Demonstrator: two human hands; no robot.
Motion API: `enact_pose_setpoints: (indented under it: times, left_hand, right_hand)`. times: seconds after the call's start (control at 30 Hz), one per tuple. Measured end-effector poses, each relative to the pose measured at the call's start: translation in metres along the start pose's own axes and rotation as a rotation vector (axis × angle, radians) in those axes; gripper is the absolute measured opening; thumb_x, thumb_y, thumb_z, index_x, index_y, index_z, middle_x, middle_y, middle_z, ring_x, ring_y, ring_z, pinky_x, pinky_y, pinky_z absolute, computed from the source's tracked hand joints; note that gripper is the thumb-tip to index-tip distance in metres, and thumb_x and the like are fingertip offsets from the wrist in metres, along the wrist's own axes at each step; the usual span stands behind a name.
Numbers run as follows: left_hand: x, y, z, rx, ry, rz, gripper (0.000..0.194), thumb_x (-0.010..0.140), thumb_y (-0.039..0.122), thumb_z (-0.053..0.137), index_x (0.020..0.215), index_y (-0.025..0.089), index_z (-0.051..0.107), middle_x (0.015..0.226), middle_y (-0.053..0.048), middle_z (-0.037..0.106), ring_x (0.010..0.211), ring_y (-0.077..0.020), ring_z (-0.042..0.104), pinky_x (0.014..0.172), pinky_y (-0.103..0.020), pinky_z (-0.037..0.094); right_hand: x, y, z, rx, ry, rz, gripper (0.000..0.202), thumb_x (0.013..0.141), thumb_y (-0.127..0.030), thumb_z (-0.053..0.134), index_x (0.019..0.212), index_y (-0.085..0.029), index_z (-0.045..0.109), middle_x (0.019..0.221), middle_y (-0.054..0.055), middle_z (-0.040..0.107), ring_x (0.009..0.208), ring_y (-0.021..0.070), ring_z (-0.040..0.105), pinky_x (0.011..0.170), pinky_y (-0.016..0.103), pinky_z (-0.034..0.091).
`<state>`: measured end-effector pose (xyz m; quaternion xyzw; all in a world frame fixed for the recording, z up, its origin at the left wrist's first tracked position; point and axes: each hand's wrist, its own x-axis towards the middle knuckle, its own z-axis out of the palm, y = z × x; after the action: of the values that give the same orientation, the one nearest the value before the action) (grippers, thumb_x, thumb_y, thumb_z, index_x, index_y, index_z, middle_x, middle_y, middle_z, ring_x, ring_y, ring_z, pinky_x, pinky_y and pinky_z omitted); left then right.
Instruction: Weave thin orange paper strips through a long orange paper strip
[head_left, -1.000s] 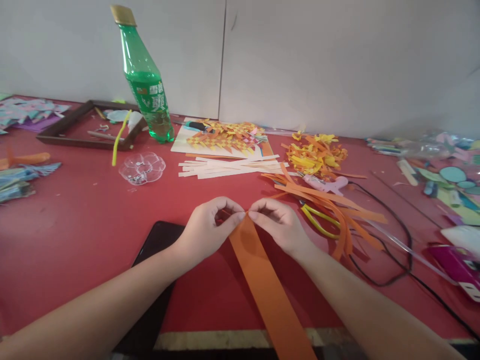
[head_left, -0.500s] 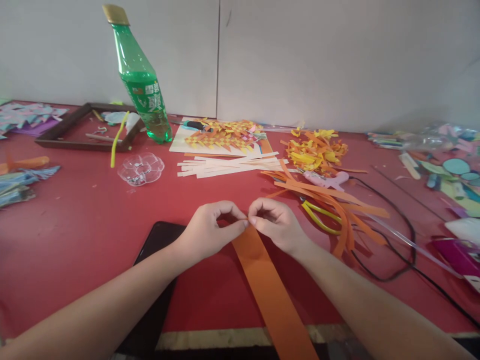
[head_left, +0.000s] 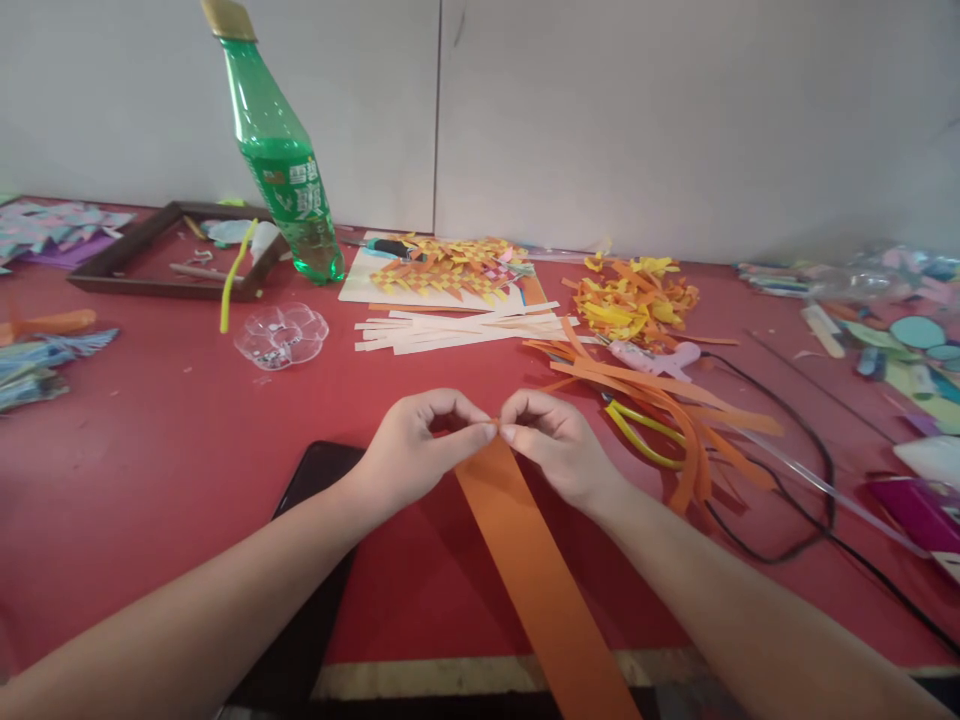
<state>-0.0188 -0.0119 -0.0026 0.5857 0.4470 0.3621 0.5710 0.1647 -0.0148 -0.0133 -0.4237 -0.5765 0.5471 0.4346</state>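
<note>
An orange paper strip (head_left: 536, 560) runs from my fingertips down past the table's front edge. My left hand (head_left: 427, 440) pinches its far end between thumb and forefinger. Close beside it, my right hand (head_left: 559, 445) pinches the same end, the two thumb tips almost touching. The very tip of the strip is mostly hidden by the fingers. Beneath my left forearm lies a black phone-like slab (head_left: 322, 475). White paper strips (head_left: 465, 328) are spread beyond my hands, and loose orange strips (head_left: 694, 425) lie to the right.
A green bottle (head_left: 289, 190) stands by a dark frame (head_left: 165, 288) at the back left, near a clear flower-shaped dish (head_left: 281, 337). On the right are yellow-handled pliers (head_left: 641, 435), a pink glue gun (head_left: 660, 358) with black cord, and yellow and orange scraps (head_left: 634, 300).
Both hands have shifted very slightly upward with the strip's end. The strip looks a little flatter and wider near the fingers.
</note>
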Motion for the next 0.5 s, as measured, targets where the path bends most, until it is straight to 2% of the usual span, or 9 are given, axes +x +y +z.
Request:
enact_pose_setpoints:
  times: [0.17,0.3,0.4,0.5]
  left_hand:
    - [-0.002,-0.002,-0.001,-0.075,0.085,-0.01,0.016,0.081,0.031,0.073,0.075,0.018,0.067,0.08,0.0,0.069,0.077,-0.0117,0.061,0.075,-0.023,0.046]
    - [-0.002,-0.003,-0.004,-0.228,0.182,0.004,0.018,0.079,0.033,0.077,0.075,0.018,0.068,0.077,0.002,0.069,0.071,-0.0087,0.06,0.068,-0.019,0.047]
    - [0.001,-0.002,-0.008,-0.382,0.283,0.029,0.018,0.076,0.031,0.079,0.073,0.018,0.068,0.075,0.002,0.069,0.066,-0.0074,0.06,0.063,-0.017,0.047]
    - [0.005,0.001,-0.013,-0.556,0.425,0.057,0.019,0.072,0.026,0.083,0.069,0.017,0.066,0.071,0.003,0.066,0.062,-0.0064,0.059,0.057,-0.015,0.047]
  right_hand:
    - [-0.002,-0.001,0.002,0.031,-0.008,0.076,0.01,0.074,-0.021,0.064,0.067,-0.019,0.057,0.061,-0.005,0.049,0.056,0.009,0.041,0.055,0.024,0.033]
    - [-0.004,-0.001,0.003,0.104,-0.012,0.17,0.012,0.073,-0.024,0.066,0.068,-0.019,0.056,0.062,-0.005,0.052,0.054,0.0089,0.044,0.053,0.024,0.033]
    - [-0.005,0.0,0.003,0.128,-0.024,0.201,0.015,0.073,-0.026,0.067,0.068,-0.019,0.055,0.061,-0.004,0.052,0.052,0.0084,0.043,0.051,0.023,0.031]
    - [-0.005,0.001,0.003,0.109,-0.037,0.166,0.015,0.072,-0.025,0.067,0.067,-0.018,0.055,0.06,-0.005,0.05,0.052,0.0079,0.04,0.05,0.023,0.029]
